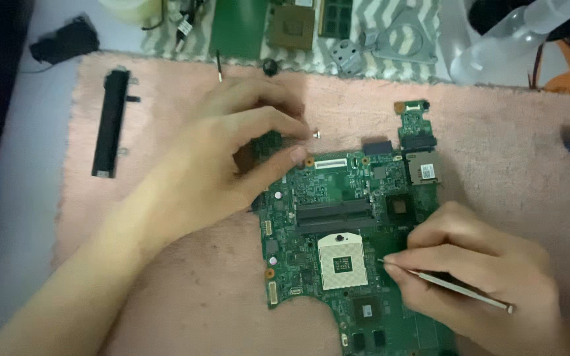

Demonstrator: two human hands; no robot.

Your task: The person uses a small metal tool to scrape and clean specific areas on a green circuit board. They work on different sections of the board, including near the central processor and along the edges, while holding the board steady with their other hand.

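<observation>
A green laptop motherboard (338, 198) lies on a pink fuzzy mat (509, 132), with a square white processor socket (341, 262) near its middle. My left hand (232, 151) rests over the board's upper left corner; its thumb and fingers pinch a tiny silver screw (315, 134) just above the board's top edge. My right hand (476, 277) lies on the board's lower right part and grips a thin metal tool (446, 285) like a pen, its tip near the socket's right side.
A long black bar-shaped part (111, 123) lies on the mat at the left. At the back sit a green board (239, 26), a square chip (291, 26), a memory stick (335, 16), metal brackets (390, 39) and a clear plastic bottle (503, 39). A black part (66, 41) lies far left.
</observation>
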